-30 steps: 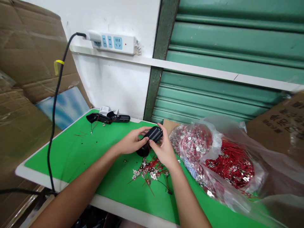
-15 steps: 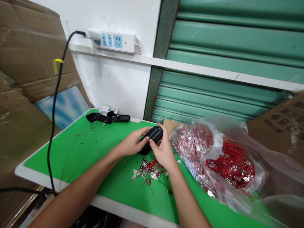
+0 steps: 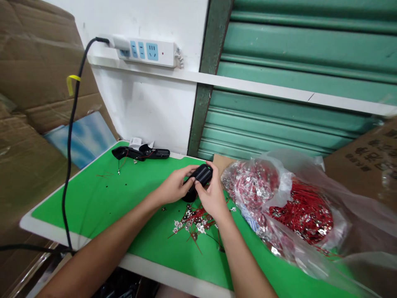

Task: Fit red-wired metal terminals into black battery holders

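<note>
Between my two hands is a black plastic housing point(image 3: 203, 174), held above the green table top. My left hand point(image 3: 176, 184) grips its left side, thumb pressed on the near face. On the other side my right hand point(image 3: 212, 190) has its fingers round the right end, and its thumb meets the left thumb near the middle. What lies under the thumbs is too small to make out. Just below the hands lies a loose pile of metal contact tabs with red wires point(image 3: 195, 221).
Clear plastic bags full of red-wired tabs point(image 3: 297, 211) fill the right side. Another black housing with wires point(image 3: 139, 153) lies at the back left. A black cable point(image 3: 70, 136) hangs from the power strip point(image 3: 149, 53) across the left table edge. Cardboard point(image 3: 37, 62) stands at left.
The view has shifted very slightly. Both hands keep their grip on the black housing, with hardly any visible movement.
</note>
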Action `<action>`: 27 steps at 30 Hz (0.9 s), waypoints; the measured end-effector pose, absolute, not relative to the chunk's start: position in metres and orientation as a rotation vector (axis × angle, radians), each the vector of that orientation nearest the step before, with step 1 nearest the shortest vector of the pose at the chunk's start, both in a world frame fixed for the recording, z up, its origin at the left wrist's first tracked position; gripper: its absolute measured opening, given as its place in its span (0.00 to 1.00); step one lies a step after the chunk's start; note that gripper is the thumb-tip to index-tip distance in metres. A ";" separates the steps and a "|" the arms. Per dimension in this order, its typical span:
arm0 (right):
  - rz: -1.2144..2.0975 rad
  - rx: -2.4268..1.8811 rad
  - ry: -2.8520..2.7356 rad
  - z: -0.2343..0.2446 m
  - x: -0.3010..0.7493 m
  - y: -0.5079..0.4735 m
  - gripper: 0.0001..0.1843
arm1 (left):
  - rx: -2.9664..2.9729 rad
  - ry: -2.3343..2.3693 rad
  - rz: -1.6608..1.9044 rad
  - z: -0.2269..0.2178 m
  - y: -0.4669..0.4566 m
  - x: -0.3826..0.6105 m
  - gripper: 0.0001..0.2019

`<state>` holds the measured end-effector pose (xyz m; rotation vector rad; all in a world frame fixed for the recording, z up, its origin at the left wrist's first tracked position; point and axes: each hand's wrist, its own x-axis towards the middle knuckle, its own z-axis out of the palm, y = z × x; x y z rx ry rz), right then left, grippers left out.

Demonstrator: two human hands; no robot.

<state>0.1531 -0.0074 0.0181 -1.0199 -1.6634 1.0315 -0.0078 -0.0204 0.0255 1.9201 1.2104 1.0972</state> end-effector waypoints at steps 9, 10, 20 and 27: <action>1.169 -0.924 -1.601 0.015 0.159 0.000 0.38 | 1.818 1.223 1.109 0.030 -0.023 -0.002 0.23; 1.191 -0.898 -1.603 0.016 0.161 0.001 0.37 | 1.774 1.202 1.101 0.031 -0.023 -0.002 0.23; 1.199 -0.830 -1.603 0.019 0.161 -0.001 0.36 | 1.525 0.993 1.125 0.030 -0.013 -0.012 0.25; 1.177 -0.836 -1.585 0.017 0.163 0.001 0.35 | 1.513 0.968 1.109 0.027 -0.014 -0.009 0.28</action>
